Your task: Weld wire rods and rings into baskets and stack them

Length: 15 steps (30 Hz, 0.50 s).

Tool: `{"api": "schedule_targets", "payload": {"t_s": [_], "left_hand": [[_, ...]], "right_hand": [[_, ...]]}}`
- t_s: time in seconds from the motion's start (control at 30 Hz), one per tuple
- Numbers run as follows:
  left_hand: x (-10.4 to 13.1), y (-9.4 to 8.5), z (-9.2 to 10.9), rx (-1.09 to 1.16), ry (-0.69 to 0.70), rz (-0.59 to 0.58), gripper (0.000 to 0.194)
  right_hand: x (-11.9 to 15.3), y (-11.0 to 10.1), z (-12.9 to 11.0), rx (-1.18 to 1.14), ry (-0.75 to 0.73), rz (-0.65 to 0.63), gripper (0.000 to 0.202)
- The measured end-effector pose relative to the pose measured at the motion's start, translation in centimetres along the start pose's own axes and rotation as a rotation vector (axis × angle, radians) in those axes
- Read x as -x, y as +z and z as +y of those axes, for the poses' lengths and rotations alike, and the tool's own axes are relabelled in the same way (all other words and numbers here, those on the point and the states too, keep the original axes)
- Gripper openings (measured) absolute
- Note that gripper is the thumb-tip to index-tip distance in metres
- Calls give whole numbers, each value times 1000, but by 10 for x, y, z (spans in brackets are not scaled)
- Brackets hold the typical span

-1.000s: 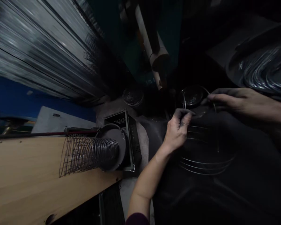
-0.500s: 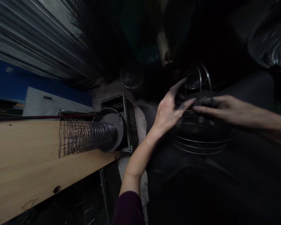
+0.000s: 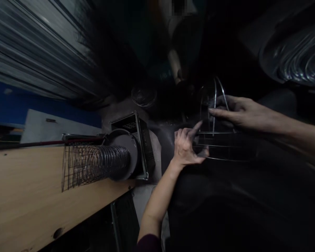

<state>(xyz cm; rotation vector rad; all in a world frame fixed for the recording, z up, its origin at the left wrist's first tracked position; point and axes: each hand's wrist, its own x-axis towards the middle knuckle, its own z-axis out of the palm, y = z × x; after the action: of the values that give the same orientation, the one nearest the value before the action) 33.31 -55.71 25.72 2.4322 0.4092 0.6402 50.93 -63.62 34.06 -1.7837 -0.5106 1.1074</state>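
In the dark area right of centre is a frame of thin shiny wire rings (image 3: 225,160), stacked one above another. My left hand (image 3: 184,148) grips its left side, with the thumb on the lower ring and the index finger stretched up along the edge. Above the rings stand two bent wire hoops (image 3: 215,105). My right hand (image 3: 236,110) is closed on these hoops, pinching them between thumb and fingers. The far part of the frame fades into shadow, and I cannot tell whether the hoops are joined to the rings.
On the left, a wooden board (image 3: 21,182) carries a long coil of wire rings (image 3: 99,157) against a grey disc (image 3: 128,154). Beside it is a dark perforated crate (image 3: 147,147). Wire coils (image 3: 299,66) hang upper right. Another person's arm (image 3: 174,64) shows at the back.
My left hand has moved down from beside the hoops to the side of the rings. My right hand has risen slightly and closed on the hoops. The view has shifted a little.
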Motion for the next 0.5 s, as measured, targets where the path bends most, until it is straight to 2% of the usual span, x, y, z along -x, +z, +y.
{"api": "schedule_targets", "payload": {"t_s": [0.1, 0.2, 0.37, 0.5], "left_hand": [[-23, -6, -11, 151, -48, 178, 76], [-43, -7, -27, 246, -69, 286, 71], [-70, -16, -41, 298, -33, 336, 74], [-82, -22, -43, 328, 15, 379, 76]], "right_hand": [[-18, 5, -33, -28, -42, 22, 18], [-36, 8, -55, -98, -106, 21, 19], [-62, 8, -63, -268, -164, -31, 26], [-75, 7, -64, -270, -138, -34, 23]]}}
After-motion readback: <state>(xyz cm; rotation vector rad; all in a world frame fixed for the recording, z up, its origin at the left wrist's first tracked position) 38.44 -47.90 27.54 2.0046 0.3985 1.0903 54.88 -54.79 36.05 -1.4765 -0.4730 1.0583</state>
